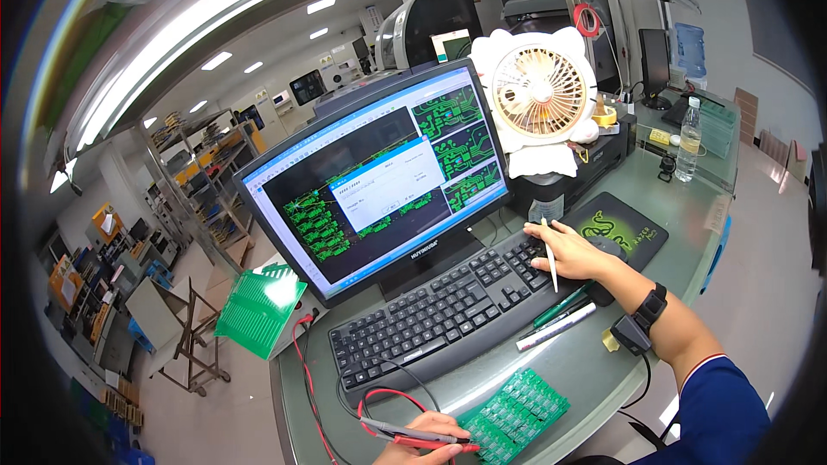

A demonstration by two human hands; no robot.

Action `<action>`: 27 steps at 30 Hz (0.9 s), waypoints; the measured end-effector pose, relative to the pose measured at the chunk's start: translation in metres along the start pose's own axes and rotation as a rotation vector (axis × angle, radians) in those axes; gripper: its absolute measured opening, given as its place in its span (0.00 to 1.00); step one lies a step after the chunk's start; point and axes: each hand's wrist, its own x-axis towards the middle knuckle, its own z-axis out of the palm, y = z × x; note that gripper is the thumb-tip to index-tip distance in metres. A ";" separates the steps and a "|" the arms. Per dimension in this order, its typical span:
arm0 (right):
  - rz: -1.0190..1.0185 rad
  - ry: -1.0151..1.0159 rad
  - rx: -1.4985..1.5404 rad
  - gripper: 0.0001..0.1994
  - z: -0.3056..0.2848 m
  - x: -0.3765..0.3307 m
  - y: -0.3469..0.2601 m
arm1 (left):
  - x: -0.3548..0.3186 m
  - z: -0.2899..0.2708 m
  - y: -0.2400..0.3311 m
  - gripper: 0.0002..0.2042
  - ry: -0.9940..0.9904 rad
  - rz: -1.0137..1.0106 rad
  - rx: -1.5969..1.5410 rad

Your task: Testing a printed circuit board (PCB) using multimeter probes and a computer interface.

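My left hand, at the lower edge, is closed round a pair of test probes, one grey-black and one red. Their tips point at the near left edge of a green circuit board panel; whether they touch it I cannot tell. My right hand rests over the right end of a black keyboard, fingers on the number keys. A thin white pen-like stick is held between its fingers. Behind the keyboard a monitor shows green circuit layouts with a dialog window over them.
Red and black leads run along the table's left side. A green marker and a white marker lie below the keyboard. A mouse mat, a white fan, a water bottle and a green sheet stand or lie around.
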 end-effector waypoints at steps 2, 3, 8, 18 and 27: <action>-0.067 0.020 -0.107 0.32 0.003 0.000 0.004 | 0.001 -0.001 0.001 0.09 -0.009 0.026 0.032; -0.065 0.021 -0.107 0.32 0.002 0.000 0.002 | 0.001 -0.002 0.001 0.09 -0.017 0.052 0.063; -0.108 0.007 -0.237 0.31 0.005 0.002 -0.001 | 0.002 -0.006 -0.001 0.09 -0.040 0.100 0.163; -0.055 0.137 0.085 0.27 0.002 0.001 -0.006 | 0.001 -0.001 0.000 0.08 -0.009 0.033 0.061; -0.151 0.399 0.091 0.09 -0.011 -0.003 -0.003 | 0.004 -0.002 0.007 0.09 -0.011 0.117 0.246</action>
